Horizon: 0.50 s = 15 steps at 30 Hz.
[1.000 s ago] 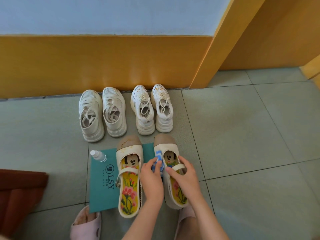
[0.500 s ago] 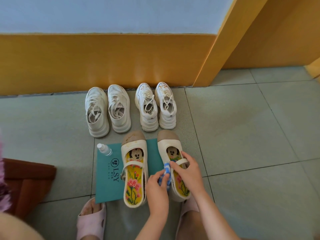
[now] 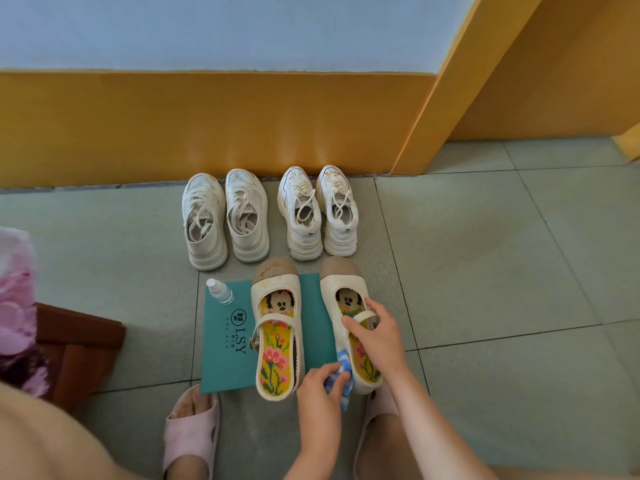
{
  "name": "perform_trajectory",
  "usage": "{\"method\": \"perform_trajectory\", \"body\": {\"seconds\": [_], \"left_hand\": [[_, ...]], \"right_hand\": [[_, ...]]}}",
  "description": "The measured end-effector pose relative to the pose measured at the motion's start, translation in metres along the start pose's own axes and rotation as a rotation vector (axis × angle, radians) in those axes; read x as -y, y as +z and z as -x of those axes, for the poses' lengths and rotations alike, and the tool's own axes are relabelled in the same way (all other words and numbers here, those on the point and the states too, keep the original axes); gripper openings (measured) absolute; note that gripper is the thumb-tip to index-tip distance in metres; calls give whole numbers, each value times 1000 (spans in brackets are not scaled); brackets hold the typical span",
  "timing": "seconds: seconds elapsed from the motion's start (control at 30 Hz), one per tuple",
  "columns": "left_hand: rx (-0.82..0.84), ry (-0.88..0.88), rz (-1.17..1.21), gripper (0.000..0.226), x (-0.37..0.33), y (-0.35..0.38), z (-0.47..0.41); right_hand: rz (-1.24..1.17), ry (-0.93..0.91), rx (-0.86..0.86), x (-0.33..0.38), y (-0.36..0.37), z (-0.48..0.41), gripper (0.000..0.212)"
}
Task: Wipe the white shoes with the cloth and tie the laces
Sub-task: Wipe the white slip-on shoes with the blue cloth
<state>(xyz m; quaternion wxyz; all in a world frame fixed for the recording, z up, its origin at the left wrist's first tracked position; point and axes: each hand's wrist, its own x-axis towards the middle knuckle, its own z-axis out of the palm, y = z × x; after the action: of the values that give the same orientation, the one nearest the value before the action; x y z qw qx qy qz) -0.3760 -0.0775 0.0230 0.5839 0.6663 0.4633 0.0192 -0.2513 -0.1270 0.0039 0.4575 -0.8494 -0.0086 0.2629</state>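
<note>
Caller: Slippers (image 3: pixel 192 431), pink, on both feet at the near edge. Just beyond them is the left hand (image 3: pixel 320 382), its grip bunched tight round the cloth (image 3: pixel 344 375).
Spotter: Blue-and-white cloth, crumpled, pressed against the inner heel side of the right strap shoe (image 3: pixel 332 299).
Caller: And the right hand (image 3: pixel 379 332) is on top there, grip clamped over that shoe's strap, thumb lying across it.
Spotter: Cream upper, tan toe cap, cartoon mouse and flowers stitched on a yellow insole. The left strap shoe (image 3: pixel 273 289) stands just beside, same pattern, brown scuffs on its toe cap.
Caller: That one sits on a teal card (image 3: pixel 225 355) lettered LSY; the held shoe is at the card's edge. Clear spray bottle (image 3: pixel 221 292) at the card's far left corner.
Spotter: Further out, two pairs of white sneakers (image 3: pixel 246 216) side by side on the grey floor tiles (image 3: pixel 485 271), toes at the yellow wall (image 3: pixel 207 133). Chunky soles, laces (image 3: pixel 304 202) loose, ends dropping into the openings.
</note>
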Motion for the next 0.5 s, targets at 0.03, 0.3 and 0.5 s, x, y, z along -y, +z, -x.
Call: {"method": "perform_trajectory", "body": {"seconds": [0.03, 0.3, 0.5], "left_hand": [[13, -1, -1, 13, 1, -1, 3], [92, -81, 6, 14, 5, -6, 19], [106, -143, 5, 46, 14, -25, 32]], "right_hand": [[7, -2, 2, 1, 0, 0, 65], [90, -16, -15, 3, 5, -1, 68], [95, 2, 0, 6, 6, 0, 70]]}}
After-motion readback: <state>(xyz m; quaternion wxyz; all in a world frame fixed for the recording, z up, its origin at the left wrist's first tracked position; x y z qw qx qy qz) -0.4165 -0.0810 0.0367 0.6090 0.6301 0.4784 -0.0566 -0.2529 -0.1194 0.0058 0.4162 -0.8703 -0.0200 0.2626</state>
